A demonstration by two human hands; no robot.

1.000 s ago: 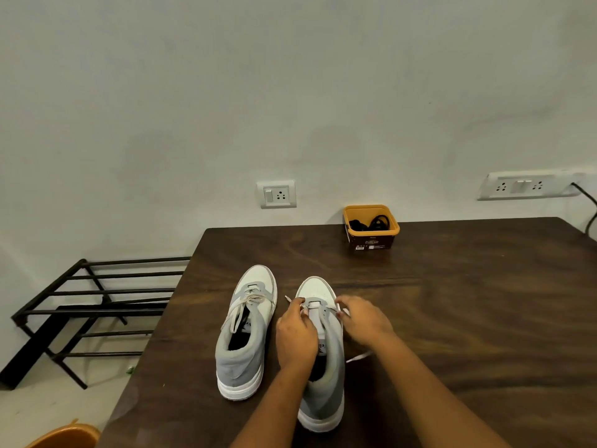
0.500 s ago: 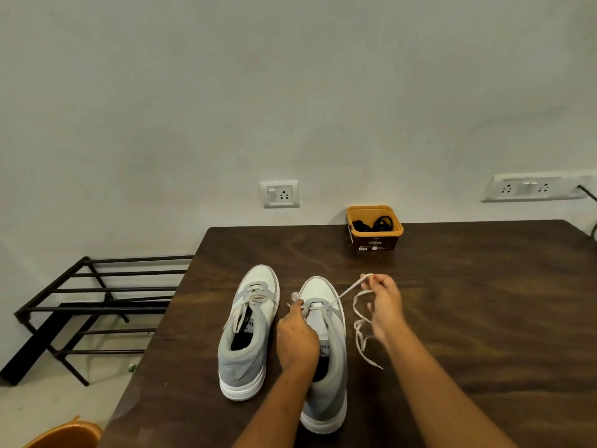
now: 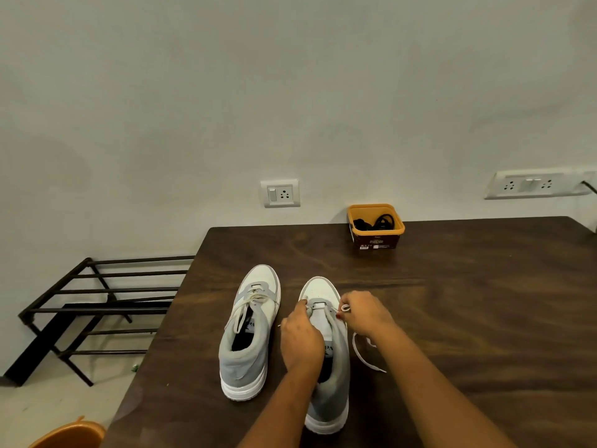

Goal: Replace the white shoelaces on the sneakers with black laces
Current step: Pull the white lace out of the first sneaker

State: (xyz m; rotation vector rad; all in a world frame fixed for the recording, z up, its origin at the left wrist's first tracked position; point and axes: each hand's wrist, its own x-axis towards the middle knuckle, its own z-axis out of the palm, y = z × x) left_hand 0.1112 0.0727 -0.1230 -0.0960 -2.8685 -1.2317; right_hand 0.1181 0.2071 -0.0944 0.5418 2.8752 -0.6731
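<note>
Head view: white lace nearly out of the right sneaker

Head camera looks down on a dark wooden table (image 3: pixel 484 318) with two grey-and-white sneakers standing side by side, toes toward the wall. The left sneaker (image 3: pixel 255 318) is fully laced in white. The right sneaker (image 3: pixel 318 289) is the one being worked on, and its tongue lies mostly bare.

The left hand (image 3: pixel 300 334) rests over this shoe, its curled fingers pinching the upper by the lowest eyelets on the left side. Whether it also holds a lace end I cannot tell. The right hand (image 3: pixel 365 313) is just right of the same eyelets and grips a small loop of the white lace (image 3: pixel 345 308). The rest of the lace trails loosely over the table beside the shoe.

The shoe's long axis runs away from the person, and the lace crosses it near the toe. The likely next pull therefore goes sideways to the right, away from the shoe, and the right hand is already on that side. The left hand is well placed to keep the shoe from sliding.

To the right the table is wide and bare, so there is room for a long draw. The left table edge is close beyond the left sneaker, with a black metal rack (image 3: pixel 97 302) below it.

The black laces (image 3: pixel 374 223) lie in a yellow tub (image 3: pixel 376 240) at the far edge by the wall, well apart from both hands and nearer the right one.
</note>
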